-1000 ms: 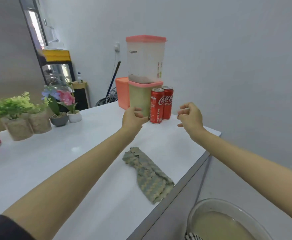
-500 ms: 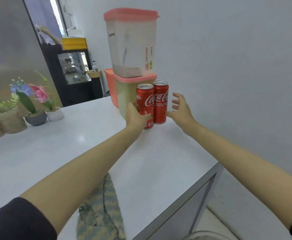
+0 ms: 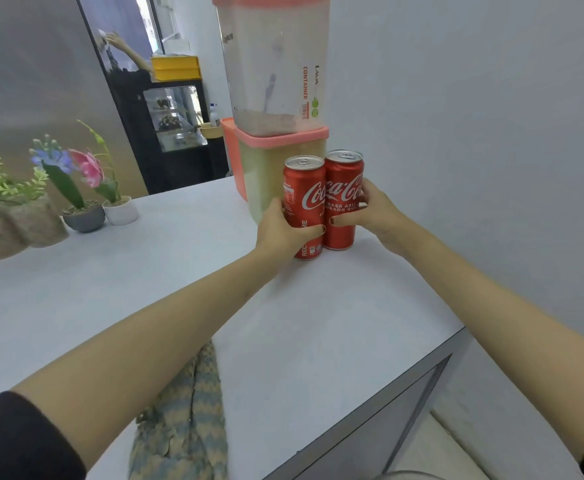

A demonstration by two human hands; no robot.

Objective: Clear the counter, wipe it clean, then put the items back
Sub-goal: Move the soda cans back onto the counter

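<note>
Two red cola cans stand side by side on the white counter point(image 3: 301, 341), touching each other. My left hand point(image 3: 283, 230) grips the left can point(image 3: 304, 192), thumb across its front. My right hand point(image 3: 370, 211) grips the right can point(image 3: 344, 181) from its right side, thumb low on the label. Both cans rest on the counter. Behind them two clear containers with pink lids are stacked, the upper container point(image 3: 276, 64) on the lower container point(image 3: 266, 168). A green-and-blue patterned cloth point(image 3: 186, 427) lies near the front edge, partly under my left forearm.
Potted plants stand at the left: leafy ones in burlap pots point(image 3: 6, 216), flowers in a grey pot point(image 3: 82, 216) and a white pot point(image 3: 121, 211). The wall runs close along the right. The counter's edge point(image 3: 404, 368) drops off at the front right. A black glass-fronted cabinet point(image 3: 176, 126) stands beyond.
Both hands reached forward and closed round the cans, the left first, then the right. My view moved closer, so the cloth slid toward the bottom of the frame.
</note>
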